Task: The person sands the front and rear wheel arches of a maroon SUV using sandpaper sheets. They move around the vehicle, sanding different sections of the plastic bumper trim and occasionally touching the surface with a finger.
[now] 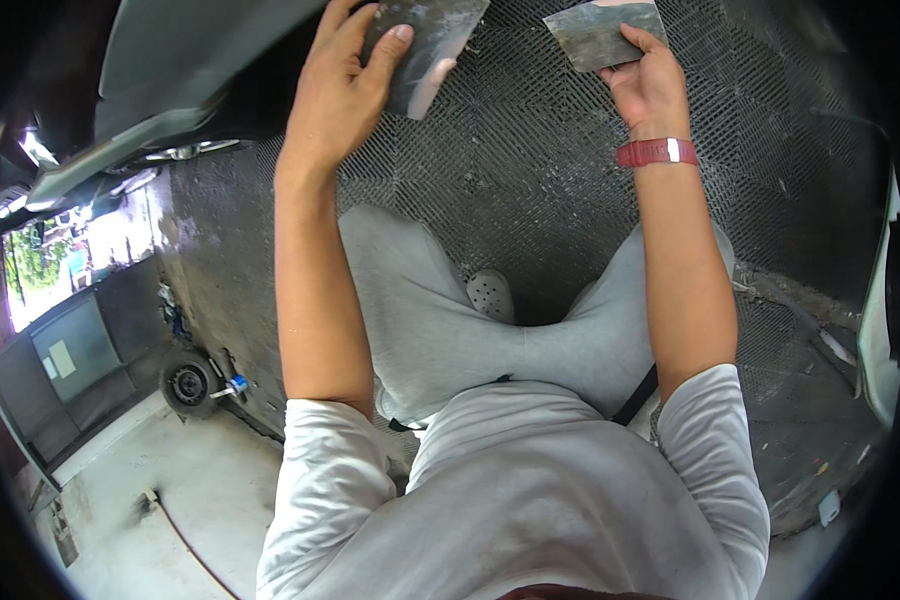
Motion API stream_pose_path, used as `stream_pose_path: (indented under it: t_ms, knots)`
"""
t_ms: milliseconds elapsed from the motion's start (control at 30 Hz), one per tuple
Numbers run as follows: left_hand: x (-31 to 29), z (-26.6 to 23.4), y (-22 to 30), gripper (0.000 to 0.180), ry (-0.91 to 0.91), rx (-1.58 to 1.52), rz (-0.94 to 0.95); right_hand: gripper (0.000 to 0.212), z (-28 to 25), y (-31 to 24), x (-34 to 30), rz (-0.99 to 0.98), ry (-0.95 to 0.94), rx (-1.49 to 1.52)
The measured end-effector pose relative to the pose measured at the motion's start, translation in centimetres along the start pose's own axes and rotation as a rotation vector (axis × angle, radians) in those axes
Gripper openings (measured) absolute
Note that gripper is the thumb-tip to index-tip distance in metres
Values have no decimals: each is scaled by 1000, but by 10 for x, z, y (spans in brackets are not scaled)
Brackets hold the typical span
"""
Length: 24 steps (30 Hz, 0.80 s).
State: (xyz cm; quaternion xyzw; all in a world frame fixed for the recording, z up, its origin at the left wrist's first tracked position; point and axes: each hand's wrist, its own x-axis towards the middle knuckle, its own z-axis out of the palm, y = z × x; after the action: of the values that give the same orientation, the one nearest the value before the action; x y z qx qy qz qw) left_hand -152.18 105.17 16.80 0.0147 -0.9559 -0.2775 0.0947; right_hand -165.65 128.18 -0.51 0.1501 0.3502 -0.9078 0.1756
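Note:
My left hand (pixel 345 90) is closed on a flat, glossy dark grey sheet (pixel 425 45), tilted up near the top edge of the view. Its thumb presses on the sheet's face, and a pinkish patch like a reflection shows near the lower corner. To the right, my right hand (pixel 653 85) pinches a second flat grey sheet (pixel 590 38), thumb on top and fingers beneath. This smaller piece has a mottled, shiny surface. The two sheets are apart, and the top of the left one runs out of view.
A grey vehicle panel (pixel 175 50) overhangs the upper left. Under my legs lies patterned dark matting (pixel 530 170). A wheel (pixel 188 383) stands at the left beside a blue object (pixel 236 385). A thin hose or cord (pixel 185 545) crosses the pale floor. A pale curved panel (pixel 878 330) edges the right.

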Motion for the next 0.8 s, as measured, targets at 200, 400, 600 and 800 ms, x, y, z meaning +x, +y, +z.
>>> stream_pose_path:
  t_ms: [200, 400, 600, 800]
  knots:
    - [-41, -9, -66, 45, 153, -96, -146, 34, 5, 6, -4, -103, -67, -371]
    - [-110, 7, -120, 53, 502, -1382, -582, 37, 62, 28, -57, -625, -613, -1092]
    - [-163, 4, -185, 42, 1038, -1872, -617, 35, 114, 91, -70, -937, -756, -1127]
    - [-205, -5, -250, 32, 1042, -2048, -520, 33, 178, 151, -95, -1074, -611, -944]
